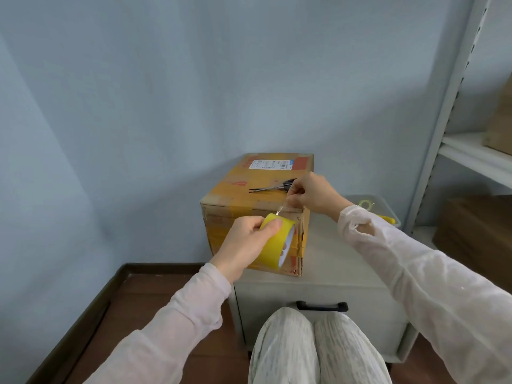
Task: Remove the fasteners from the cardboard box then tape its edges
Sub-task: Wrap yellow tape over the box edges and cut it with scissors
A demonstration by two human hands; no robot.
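Note:
A brown cardboard box (243,195) with old tape strips and a white label stands on a low grey cabinet (332,261). My left hand (249,239) grips a yellow tape roll (274,242) in front of the box's near face, fingers through its core. My right hand (313,192) pinches the clear free end of the tape (282,209) above the box's near right top corner. The strip runs taut from the roll up to those fingers. Scissors (273,185) lie on the box top just left of my right hand.
A clear plastic bin (385,209) with yellow items sits behind my right forearm on the cabinet. A metal shelf unit (454,139) holding cardboard boxes stands at the right. The cabinet has a black drawer handle (321,305). My knees are below it; a blue wall is behind.

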